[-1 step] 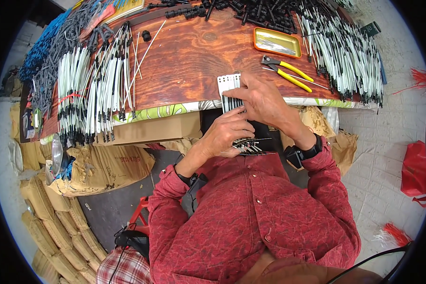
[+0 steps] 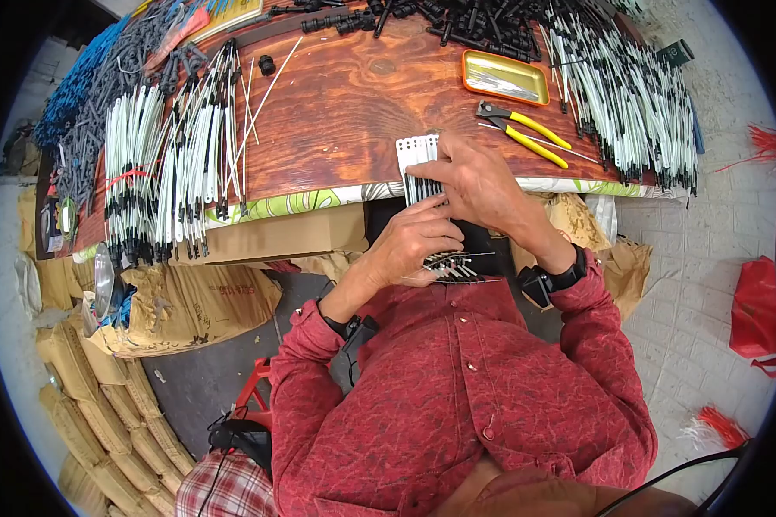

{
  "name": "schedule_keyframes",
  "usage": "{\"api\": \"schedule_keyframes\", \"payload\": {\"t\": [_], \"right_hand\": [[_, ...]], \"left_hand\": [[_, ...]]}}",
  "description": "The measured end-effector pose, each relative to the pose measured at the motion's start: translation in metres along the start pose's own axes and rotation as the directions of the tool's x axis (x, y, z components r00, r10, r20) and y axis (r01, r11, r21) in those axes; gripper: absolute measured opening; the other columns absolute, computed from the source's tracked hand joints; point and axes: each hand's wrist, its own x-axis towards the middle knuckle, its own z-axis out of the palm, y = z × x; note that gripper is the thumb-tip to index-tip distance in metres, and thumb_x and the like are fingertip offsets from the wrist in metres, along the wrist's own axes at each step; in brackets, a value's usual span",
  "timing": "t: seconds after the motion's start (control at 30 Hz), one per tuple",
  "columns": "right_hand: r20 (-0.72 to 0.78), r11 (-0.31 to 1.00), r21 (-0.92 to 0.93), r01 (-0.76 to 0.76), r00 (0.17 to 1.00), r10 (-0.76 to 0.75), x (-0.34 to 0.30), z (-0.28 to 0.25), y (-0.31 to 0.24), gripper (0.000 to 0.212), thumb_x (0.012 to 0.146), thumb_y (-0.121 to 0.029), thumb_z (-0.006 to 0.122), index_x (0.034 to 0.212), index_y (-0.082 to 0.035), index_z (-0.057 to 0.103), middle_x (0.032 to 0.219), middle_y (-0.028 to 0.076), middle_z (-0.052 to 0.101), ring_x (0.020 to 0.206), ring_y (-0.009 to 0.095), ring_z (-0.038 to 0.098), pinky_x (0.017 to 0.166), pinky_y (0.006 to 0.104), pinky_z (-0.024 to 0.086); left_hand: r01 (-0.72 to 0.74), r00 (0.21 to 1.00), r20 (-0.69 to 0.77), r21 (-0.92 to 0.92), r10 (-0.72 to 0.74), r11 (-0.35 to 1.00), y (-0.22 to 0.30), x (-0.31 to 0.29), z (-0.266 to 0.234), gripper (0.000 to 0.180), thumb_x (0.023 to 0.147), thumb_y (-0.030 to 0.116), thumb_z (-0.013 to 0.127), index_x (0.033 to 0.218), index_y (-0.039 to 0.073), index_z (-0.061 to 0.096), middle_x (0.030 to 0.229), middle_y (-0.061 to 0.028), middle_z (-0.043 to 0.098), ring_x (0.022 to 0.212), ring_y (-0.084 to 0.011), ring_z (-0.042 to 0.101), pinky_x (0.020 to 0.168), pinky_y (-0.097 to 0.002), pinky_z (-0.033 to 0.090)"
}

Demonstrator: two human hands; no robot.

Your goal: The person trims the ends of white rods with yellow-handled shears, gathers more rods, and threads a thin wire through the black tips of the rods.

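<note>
A bundle of slim white strips with black parts (image 2: 418, 153) is held upright in front of me at the table's near edge. Small dark holes show in the strips' white far ends. My left hand (image 2: 418, 246) wraps around the lower part of the bundle, and thin dark and white ends stick out below its fingers. My right hand (image 2: 487, 185) is bent over the upper part, its fingers closed against the strips. The right fingertips lie partly hidden, as does the middle of the bundle behind both hands.
Yellow-handled cutting pliers (image 2: 535, 138) lie right of the bundle, below a yellow tin (image 2: 504, 77) of thin pins. More white-and-black strips are piled left (image 2: 185, 164) and right (image 2: 621, 103). Black connectors (image 2: 491, 26) heap at the back. A cardboard box (image 2: 276, 234) sits under the table edge.
</note>
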Motion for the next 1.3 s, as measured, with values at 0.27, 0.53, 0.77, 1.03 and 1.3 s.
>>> {"api": "schedule_keyframes", "payload": {"t": [0.27,0.53,0.77,1.03,1.3], "right_hand": [[-0.036,0.985,-0.165,0.045,0.998,-0.052,-0.006,0.009,-0.010,0.044,0.066,-0.008,0.075,0.110,-0.010,0.072,0.091,0.012,0.054,0.091,0.033,0.061,0.074,0.0405,0.052],[-0.005,0.990,-0.118,0.075,0.997,-0.077,-0.005,0.006,-0.009,0.041,0.067,-0.007,0.073,0.108,-0.007,0.071,0.092,0.012,0.055,0.090,0.034,0.061,0.073,0.0407,0.052],[0.032,0.991,0.133,0.014,0.999,-0.019,0.002,0.000,0.010,0.021,0.078,-0.004,0.070,0.098,-0.004,0.071,0.084,0.011,0.059,0.081,0.032,0.062,0.072,0.0395,0.051],[0.157,0.947,0.283,-0.152,0.981,0.110,0.013,-0.006,0.011,0.011,0.082,-0.002,0.069,0.092,-0.001,0.068,0.089,0.012,0.063,0.079,0.028,0.064,0.072,0.0361,0.050],[-0.024,0.919,0.394,-0.019,0.999,0.031,-0.009,-0.005,0.015,0.016,0.082,0.003,0.069,0.098,-0.001,0.069,0.088,0.011,0.063,0.080,0.025,0.064,0.072,0.0343,0.051]], "left_hand": [[-0.055,0.998,0.004,-0.040,0.055,0.998,-0.008,-0.006,-0.001,0.042,0.049,0.010,0.076,0.091,0.003,0.074,0.100,-0.0071,0.071,0.111,-0.0330,0.064,0.109,-0.0474,0.045],[-0.060,0.996,0.066,-0.045,0.063,0.997,-0.005,-0.005,-0.006,0.045,0.047,0.010,0.076,0.090,0.001,0.072,0.100,-0.0079,0.071,0.109,-0.0321,0.065,0.110,-0.0464,0.045],[-0.091,0.990,0.106,-0.055,0.097,0.994,-0.003,-0.001,-0.012,0.046,0.045,0.011,0.076,0.089,0.002,0.071,0.098,-0.0083,0.069,0.108,-0.0307,0.064,0.111,-0.0462,0.044],[-0.094,0.992,0.083,-0.048,0.098,0.994,-0.007,-0.003,-0.009,0.046,0.045,0.013,0.077,0.089,0.002,0.069,0.097,-0.0090,0.068,0.105,-0.0306,0.064,0.109,-0.0462,0.045],[-0.094,0.992,0.082,-0.051,0.098,0.994,-0.007,-0.003,-0.011,0.043,0.047,0.014,0.075,0.087,0.001,0.068,0.094,-0.0091,0.066,0.100,-0.0297,0.065,0.108,-0.0460,0.046]]}}
